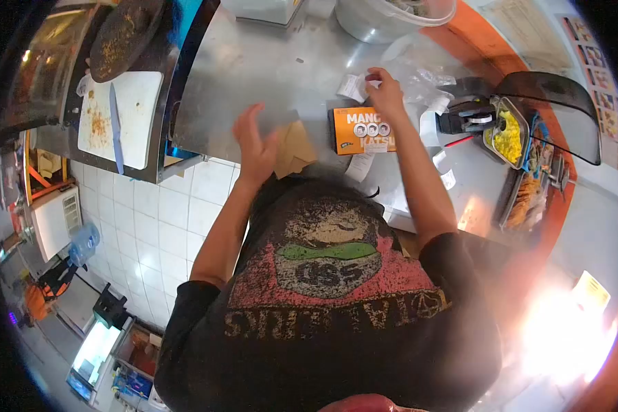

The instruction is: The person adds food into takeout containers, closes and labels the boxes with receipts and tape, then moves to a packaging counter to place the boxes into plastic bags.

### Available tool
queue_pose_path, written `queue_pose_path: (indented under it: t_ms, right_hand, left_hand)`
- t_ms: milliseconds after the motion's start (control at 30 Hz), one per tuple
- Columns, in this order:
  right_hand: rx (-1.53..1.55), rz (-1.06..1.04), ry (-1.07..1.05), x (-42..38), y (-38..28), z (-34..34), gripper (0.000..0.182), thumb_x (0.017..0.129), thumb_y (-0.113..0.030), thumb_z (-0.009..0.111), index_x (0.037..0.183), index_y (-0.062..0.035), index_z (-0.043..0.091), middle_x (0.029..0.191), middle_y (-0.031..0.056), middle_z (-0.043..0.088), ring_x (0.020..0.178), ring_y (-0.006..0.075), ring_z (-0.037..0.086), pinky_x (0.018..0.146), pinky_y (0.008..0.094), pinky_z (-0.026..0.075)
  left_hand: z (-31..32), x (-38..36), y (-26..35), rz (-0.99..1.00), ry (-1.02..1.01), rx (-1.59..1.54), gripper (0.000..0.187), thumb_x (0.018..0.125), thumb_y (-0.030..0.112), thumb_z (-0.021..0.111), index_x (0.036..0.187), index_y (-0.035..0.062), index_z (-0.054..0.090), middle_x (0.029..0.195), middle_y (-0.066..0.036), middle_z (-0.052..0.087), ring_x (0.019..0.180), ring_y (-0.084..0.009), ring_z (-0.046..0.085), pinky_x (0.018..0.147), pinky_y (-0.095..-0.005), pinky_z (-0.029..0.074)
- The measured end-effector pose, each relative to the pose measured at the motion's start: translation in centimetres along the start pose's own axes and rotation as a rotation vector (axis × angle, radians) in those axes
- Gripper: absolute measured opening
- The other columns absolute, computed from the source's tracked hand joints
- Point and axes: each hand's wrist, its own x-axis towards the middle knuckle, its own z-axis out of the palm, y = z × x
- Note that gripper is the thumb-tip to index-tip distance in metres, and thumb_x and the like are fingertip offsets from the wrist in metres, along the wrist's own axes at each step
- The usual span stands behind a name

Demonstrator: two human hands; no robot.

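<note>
My right hand is above the far edge of an orange printed box, its fingers curled together. A small dark reddish patch shows at its fingertips; I cannot tell what it is. Beside those fingers lies a crumpled white paper slip. My left hand, slightly blurred, is raised with its fingers apart and nothing in it. Close to its right is a folded brown paper piece. A printed receipt hangs by the box's near edge.
The metal counter carries a clear plastic tub, plastic bags, a black device, a red pen and a container of yellow pieces. At left, a knife lies on a white cutting board.
</note>
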Motion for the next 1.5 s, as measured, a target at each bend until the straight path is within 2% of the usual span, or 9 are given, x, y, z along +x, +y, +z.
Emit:
queue_pose_path:
  t_ms: [133, 267, 333, 467, 667, 733, 900, 1233, 1500]
  right_hand:
    - [-0.186, -0.017, -0.215, 1.3, 1.3, -1.2, 0.045, 0.079, -0.014, 0.071, 0.123, -0.0106, 0.061, 0.105, 0.0066, 0.069, 0.1, 0.0217, 0.064, 0.088, 0.0343, 0.048]
    - [0.303, -0.165, -0.445, 0.1, -3.4, -4.6, 0.046, 0.075, -0.019, 0.078, 0.116, -0.0125, 0.06, 0.104, 0.0038, 0.069, 0.098, 0.0179, 0.062, 0.089, 0.0365, 0.043]
    - [0.486, -0.212, -0.535, -1.4, -6.8, -7.6, 0.046, 0.073, -0.017, 0.08, 0.114, -0.0111, 0.06, 0.1, 0.0029, 0.068, 0.093, 0.014, 0.061, 0.084, 0.0318, 0.045]
    - [0.423, -0.219, -0.541, -1.8, -7.8, -11.5, 0.044, 0.073, -0.013, 0.082, 0.111, -0.0081, 0.059, 0.094, 0.0015, 0.067, 0.085, 0.01, 0.057, 0.077, 0.0273, 0.047]
    - [0.428, -0.33, -0.365, -2.4, -7.1, -11.1, 0.038, 0.073, -0.012, 0.081, 0.105, -0.0077, 0.062, 0.094, 0.0008, 0.067, 0.087, 0.0122, 0.058, 0.082, 0.0288, 0.046]
    - [0.408, -0.422, -0.305, -2.8, -8.1, -10.0, 0.036, 0.072, -0.012, 0.081, 0.103, -0.0076, 0.063, 0.094, 0.0013, 0.067, 0.087, 0.0142, 0.059, 0.083, 0.0291, 0.046]
    - [0.283, -0.509, 0.32, -5.7, -11.3, -7.0, 0.025, 0.069, -0.013, 0.083, 0.089, -0.0064, 0.069, 0.092, 0.0064, 0.067, 0.083, 0.023, 0.061, 0.078, 0.0324, 0.048]
    - [0.629, -0.235, 0.208, -8.8, -13.0, -4.8, 0.015, 0.08, -0.009, 0.076, 0.092, -0.0004, 0.075, 0.086, 0.0123, 0.072, 0.079, 0.02, 0.068, 0.074, 0.03, 0.053]
    - [0.884, 0.028, 0.243, -8.5, -11.0, -3.3, 0.016, 0.088, -0.01, 0.07, 0.099, 0.0015, 0.073, 0.082, 0.0055, 0.069, 0.072, 0.0113, 0.062, 0.067, 0.0253, 0.049]
  left_hand:
    - [3.3, 5.4, 2.7, 0.22, -0.163, 0.032, 0.054, 0.084, 0.024, 0.069, 0.132, 0.006, 0.05, 0.132, -0.016, 0.052, 0.121, -0.0357, 0.044, 0.106, -0.0458, 0.029]
    - [6.8, 10.4, 6.3, 0.397, -0.177, 0.01, 0.052, 0.084, 0.022, 0.069, 0.131, 0.0067, 0.052, 0.128, -0.016, 0.056, 0.115, -0.034, 0.05, 0.101, -0.0437, 0.037]
    - [7.9, 12.5, 6.8, 0.078, -0.624, -0.473, 0.045, 0.087, 0.013, 0.064, 0.131, 0.0047, 0.054, 0.121, -0.011, 0.061, 0.113, -0.0216, 0.056, 0.099, -0.0357, 0.04]
    - [5.7, 13.4, 7.2, -0.127, -0.798, -0.546, 0.035, 0.089, 0.013, 0.064, 0.122, 0.0033, 0.06, 0.112, -0.009, 0.064, 0.102, -0.0169, 0.058, 0.092, -0.0305, 0.044]
    - [4.3, 11.2, 6.1, -0.122, -0.818, -0.392, 0.022, 0.09, 0.014, 0.065, 0.108, 0.0022, 0.064, 0.1, -0.002, 0.065, 0.097, -0.0119, 0.056, 0.089, -0.0298, 0.043]
    - [4.1, 10.2, 7.8, -0.096, -0.687, -0.562, 0.018, 0.09, 0.015, 0.066, 0.101, 0.001, 0.066, 0.091, -0.003, 0.066, 0.083, -0.0111, 0.056, 0.075, -0.0279, 0.046]
    - [4.0, 8.7, 10.4, -0.275, -0.341, -0.522, 0.016, 0.091, 0.012, 0.066, 0.1, -0.0014, 0.068, 0.086, -0.002, 0.066, 0.076, -0.0098, 0.057, 0.07, -0.025, 0.046]
    - [2.6, 7.3, 10.1, 0.013, -0.213, -0.46, 0.026, 0.088, 0.0, 0.067, 0.113, 0.0034, 0.07, 0.077, 0.0, 0.056, 0.071, -0.0073, 0.049, 0.063, -0.0234, 0.041]
    - [2.1, 7.0, 5.6, -0.288, -0.22, -0.656, 0.033, 0.088, 0.007, 0.067, 0.12, 0.0014, 0.066, 0.095, -0.004, 0.066, 0.085, -0.0094, 0.058, 0.075, -0.024, 0.046]
